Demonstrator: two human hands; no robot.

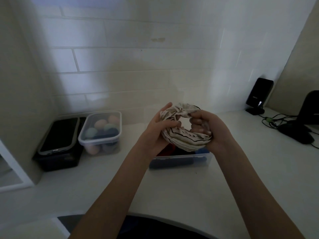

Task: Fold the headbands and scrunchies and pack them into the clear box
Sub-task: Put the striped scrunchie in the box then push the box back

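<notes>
A cream headband with thin dark stripes point(183, 137) is held up as a bunched ring above the clear box point(205, 158). My left hand point(156, 130) grips its left side, thumb pressed across the fabric. On the right side my right hand point(209, 131) has its fingers curled through the ring's opening. The clear box stands on the white counter just below and behind my hands. Dark blue and red fabric pieces lie inside it, partly hidden by the headband and my wrists.
At the back left stands a clear lidded tub point(101, 133) of pastel egg-shaped sponges, next to a black box with a phone point(58, 135) on top. A black speaker point(259, 94), cables point(274, 120) and a black stand point(300, 128) sit at the right. The tiled wall is close behind.
</notes>
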